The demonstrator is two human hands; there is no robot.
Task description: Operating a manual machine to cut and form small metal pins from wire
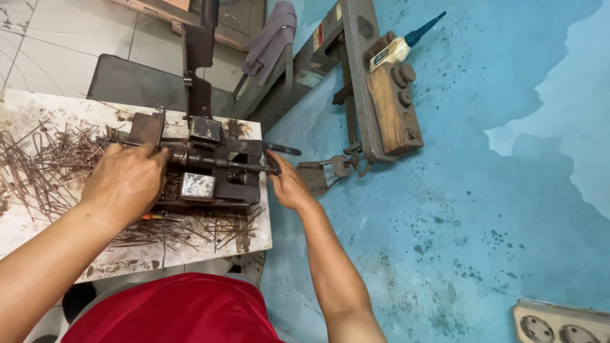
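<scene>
A dark metal bending jig (210,174) with steel blocks sits on a worn white bench (19,222). My left hand (124,184) rests over the jig's left end, fingers curled around something I cannot make out. My right hand (286,184) grips the right end of the jig's horizontal rod (222,163) by the bench edge. A heap of rusty bent wire pieces (44,159) lies to the left of my left hand. More wire pieces (190,232) are strewn in front of the jig.
A grey metal frame (356,76) leans on the blue wall, carrying a wooden block (394,108) and a glue bottle with a blue nozzle (406,44). A grey cloth (273,38) hangs above. A socket strip (559,324) lies at bottom right.
</scene>
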